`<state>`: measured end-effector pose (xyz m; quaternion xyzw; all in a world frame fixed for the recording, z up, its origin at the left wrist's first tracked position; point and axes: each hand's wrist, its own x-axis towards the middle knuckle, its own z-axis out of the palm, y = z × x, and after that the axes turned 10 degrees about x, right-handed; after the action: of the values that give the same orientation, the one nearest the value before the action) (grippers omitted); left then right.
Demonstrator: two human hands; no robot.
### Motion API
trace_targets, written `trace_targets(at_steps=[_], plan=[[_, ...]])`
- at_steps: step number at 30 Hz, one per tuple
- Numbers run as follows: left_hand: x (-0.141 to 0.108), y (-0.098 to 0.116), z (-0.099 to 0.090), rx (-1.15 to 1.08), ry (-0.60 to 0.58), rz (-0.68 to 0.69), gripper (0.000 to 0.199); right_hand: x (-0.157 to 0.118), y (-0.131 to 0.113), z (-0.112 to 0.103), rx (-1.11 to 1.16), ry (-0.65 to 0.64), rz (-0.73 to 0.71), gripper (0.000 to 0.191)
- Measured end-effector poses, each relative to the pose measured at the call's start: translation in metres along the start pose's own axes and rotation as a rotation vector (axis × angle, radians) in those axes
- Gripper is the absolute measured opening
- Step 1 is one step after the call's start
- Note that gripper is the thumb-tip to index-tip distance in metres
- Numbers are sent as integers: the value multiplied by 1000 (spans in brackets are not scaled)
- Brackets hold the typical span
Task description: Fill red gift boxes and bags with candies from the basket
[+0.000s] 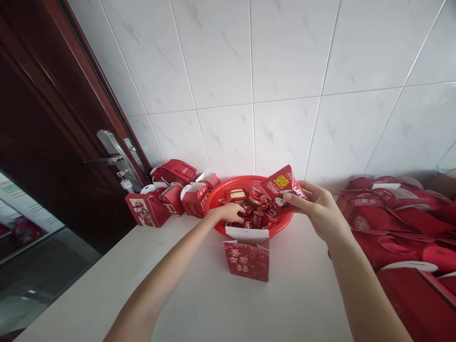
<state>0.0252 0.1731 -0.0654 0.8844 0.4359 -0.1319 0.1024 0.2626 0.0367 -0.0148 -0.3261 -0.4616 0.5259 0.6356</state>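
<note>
In the head view, a red plastic basket [245, 179] holds many small wrapped snacks [259, 218]. My left hand [233, 213] is down inside it on the left, fingers curled among the packets; what they grip, if anything, is hidden. Over the basket's right rim, my right hand [315, 204] pinches a red snack packet [281, 185] with yellow and white print between thumb and fingers. A red gift box [247, 261] with white characters stands upright in front of the basket, its top open and a white flap raised.
Several red gift boxes [147, 210] stand left of the basket, near a dark red door [46, 95] with a metal handle. A large pile of red boxes [395, 228] covers the right side. The white table [199, 304] meets a tiled wall [285, 66].
</note>
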Motion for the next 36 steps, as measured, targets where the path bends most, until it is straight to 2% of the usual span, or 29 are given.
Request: trace_targets(at_steps=[2, 9, 14, 20, 25, 27, 32, 36], plan=[[10, 0, -1, 40, -18, -10, 28, 0, 0, 0, -8, 1, -5, 43], [26, -6, -4, 94, -56, -7, 75, -1, -2, 1, -19, 8, -14, 43], [28, -1, -3, 203, -170, 9, 87, -2, -4, 4, -35, 11, -15, 46], [24, 11, -3, 272, -151, 46, 66, -3, -6, 3, -37, 34, -19, 47], [23, 11, 0, 210, -169, 32, 74, -4, -7, 3, -57, 34, -28, 45], [23, 12, 2, 141, -149, 17, 71, -4, -8, 3, -59, 39, -29, 45], [21, 16, 4, -37, -3, 35, 36, -3, -7, 2, -56, 39, -32, 45], [18, 18, 1, -53, -35, 79, 18, -1, -6, 2, -41, 49, -26, 46]])
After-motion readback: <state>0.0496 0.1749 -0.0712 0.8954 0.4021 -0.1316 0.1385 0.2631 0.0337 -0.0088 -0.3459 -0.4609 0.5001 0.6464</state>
